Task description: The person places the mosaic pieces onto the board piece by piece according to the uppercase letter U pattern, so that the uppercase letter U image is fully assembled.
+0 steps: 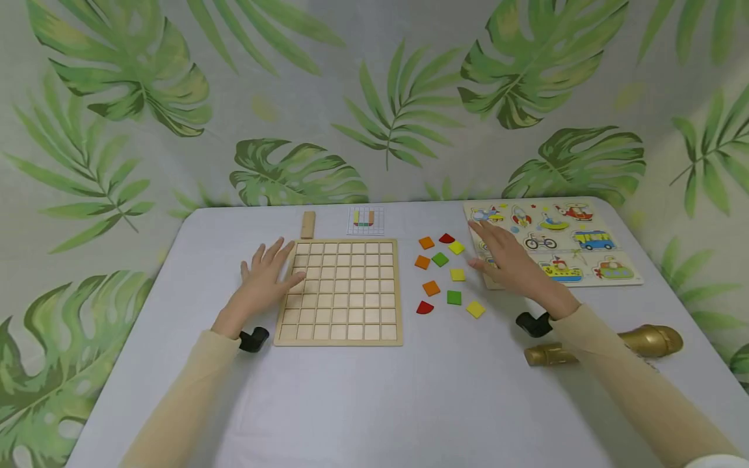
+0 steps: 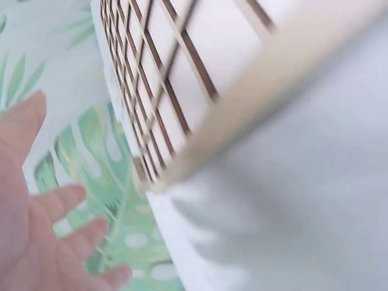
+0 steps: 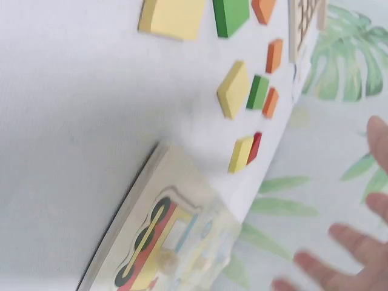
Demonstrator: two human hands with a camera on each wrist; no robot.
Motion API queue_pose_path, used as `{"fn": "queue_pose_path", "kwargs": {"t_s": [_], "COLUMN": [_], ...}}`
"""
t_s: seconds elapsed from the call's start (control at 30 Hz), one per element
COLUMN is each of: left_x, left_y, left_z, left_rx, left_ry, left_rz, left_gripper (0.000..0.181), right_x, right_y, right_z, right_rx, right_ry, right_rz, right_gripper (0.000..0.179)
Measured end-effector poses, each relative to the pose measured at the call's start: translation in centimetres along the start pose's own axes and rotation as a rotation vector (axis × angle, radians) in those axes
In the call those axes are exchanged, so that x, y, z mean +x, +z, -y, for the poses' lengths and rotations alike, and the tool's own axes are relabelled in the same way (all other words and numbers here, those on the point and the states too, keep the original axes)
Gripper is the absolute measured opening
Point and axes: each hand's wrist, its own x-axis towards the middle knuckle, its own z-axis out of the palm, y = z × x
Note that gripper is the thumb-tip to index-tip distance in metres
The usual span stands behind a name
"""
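My left hand (image 1: 263,281) hovers at the left edge of a wooden grid board (image 1: 339,346), its fingers spread and holding nothing. In the left wrist view the fingers (image 2: 63,203) are apart from the board's frame (image 2: 200,145). On the other side, my right hand (image 1: 509,263) is held over the left part of a vehicle puzzle board (image 1: 591,260), fingers extended and nothing in them. Between the two boards lie several small tiles: orange squares (image 1: 431,288), green squares (image 1: 454,298), yellow squares (image 1: 476,309) and red quarter-round pieces (image 1: 424,307).
Behind the grid board stand a small wooden block (image 1: 307,225) and a pattern card (image 1: 365,221) with a coloured design. A gold-coloured object (image 1: 649,340) lies under my right forearm. The white table (image 1: 351,409) meets a leaf-print cloth (image 1: 409,97) at the back.
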Motion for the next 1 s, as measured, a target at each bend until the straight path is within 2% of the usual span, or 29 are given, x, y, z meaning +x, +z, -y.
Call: {"fn": "queue_pose_path", "kwargs": {"t_s": [0.1, 0.2, 0.3, 0.43, 0.6, 0.8, 0.9, 1.0], "left_x": [-0.2, -0.4, -0.7, -1.0, -1.3, -1.7, -1.8, -1.9], "left_y": [0.0, 0.2, 0.4, 0.4, 0.8, 1.0, 1.1, 1.1], "left_z": [1.5, 2.6, 3.3, 3.6, 4.0, 4.0, 4.0, 4.0], "left_rx": [-0.06, -0.102, -0.115, -0.107, -0.096, -0.125, -0.124, -0.117], "left_ry": [0.055, 0.097, 0.125, 0.162, 0.176, 0.165, 0.164, 0.164], "left_rz": [0.042, 0.08, 0.121, 0.16, 0.156, 0.157, 0.152, 0.149], "left_gripper": [0.071, 0.067, 0.065, 0.066, 0.069, 0.072, 0.072, 0.072], "right_x": [0.4, 0.9, 1.5, 2.2, 3.5, 5.2, 5.7, 6.3], "right_y": [-0.6, -0.9, -1.1, -1.3, -1.0, 0.2, 0.9, 1.5], "right_z": [-1.1, -2.4, -3.2, -3.7, -4.2, -4.9, -5.1, -5.1], "right_rx": [0.173, 0.349, 0.522, 0.652, 0.691, 0.711, 0.689, 0.598], "right_ry": [-0.039, -0.031, -0.025, 0.018, 0.063, 0.051, 0.072, 0.104], "right_rz": [-0.001, 0.01, 0.023, 0.039, 0.071, 0.118, 0.127, 0.119], "right_gripper": [0.069, 0.062, 0.052, 0.043, 0.038, 0.03, 0.028, 0.026]}}
